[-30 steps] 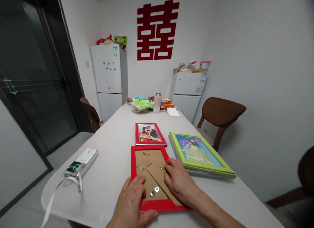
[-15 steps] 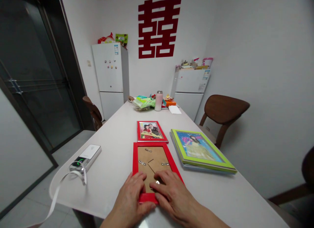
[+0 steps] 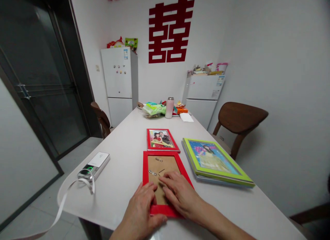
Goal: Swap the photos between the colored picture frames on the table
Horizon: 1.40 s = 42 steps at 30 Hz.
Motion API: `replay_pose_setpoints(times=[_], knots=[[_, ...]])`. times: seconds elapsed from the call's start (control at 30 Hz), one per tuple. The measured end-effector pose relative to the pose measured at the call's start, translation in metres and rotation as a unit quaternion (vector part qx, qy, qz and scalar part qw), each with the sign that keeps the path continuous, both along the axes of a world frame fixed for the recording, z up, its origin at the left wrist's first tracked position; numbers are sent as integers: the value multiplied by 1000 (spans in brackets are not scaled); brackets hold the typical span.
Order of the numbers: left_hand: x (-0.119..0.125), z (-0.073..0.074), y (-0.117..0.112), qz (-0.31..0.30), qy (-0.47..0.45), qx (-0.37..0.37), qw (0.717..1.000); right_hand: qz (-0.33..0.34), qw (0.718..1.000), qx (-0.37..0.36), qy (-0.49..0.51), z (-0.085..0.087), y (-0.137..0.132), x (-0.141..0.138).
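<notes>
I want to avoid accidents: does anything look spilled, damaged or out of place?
Nothing looks spilled or damaged. The white cord mildly stands out: it loops by the lit device and trails past the edge of the table, where it might snag.

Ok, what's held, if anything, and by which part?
Left hand holds the nearer red rectangular frame by its near left corner; right hand touches the brown backing, any grip hidden.

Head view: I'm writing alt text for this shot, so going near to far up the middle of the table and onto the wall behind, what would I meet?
Face-down red frame → face-up red frame → pink bottle → red wall cut-out.
</notes>
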<state>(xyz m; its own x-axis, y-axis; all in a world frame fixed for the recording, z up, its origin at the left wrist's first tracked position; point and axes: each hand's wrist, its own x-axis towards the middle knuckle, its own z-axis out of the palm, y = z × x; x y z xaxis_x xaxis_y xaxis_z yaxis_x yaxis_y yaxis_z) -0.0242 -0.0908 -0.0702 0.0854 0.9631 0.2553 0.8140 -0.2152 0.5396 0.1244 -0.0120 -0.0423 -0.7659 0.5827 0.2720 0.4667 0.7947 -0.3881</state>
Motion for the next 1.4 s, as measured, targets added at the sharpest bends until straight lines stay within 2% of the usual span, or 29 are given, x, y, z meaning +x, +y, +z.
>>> replay_pose_setpoints(times=[0.17, 0.27, 0.63, 0.83, 1.03, 1.13, 1.23, 1.33, 1.4], knots=[[0, 1, 0, -4, -25, 6, 1000, -37, 998, 35, -34, -6, 24, -36], [0, 1, 0, -6, -42, 11, 999, -40, 997, 42, -59, -8, 29, -47], [0, 1, 0, 3, -42, 1, 999, -10, 1000, 7, -1, -15, 31, -46], [0, 0, -1, 7, -22, -30, 999, -140, 990, 7, 12, -19, 67, -48], [-1, 3, 0, 2, 7, -33, 999, -219, 976, -7, 0, -31, 98, -55], [0, 0, 3, 4, 30, -14, 999, -258, 966, -19, 4, -33, 105, -60], [3, -11, 9, 4, 73, 32, 997, -272, 961, -32, 27, -30, 106, -63], [6, -24, 14, -23, 124, 91, 988, -241, 967, -42, 71, -20, 101, -56], [3, -26, 15, -42, 132, 119, 983, -213, 970, -44, 109, -12, 95, -41]])
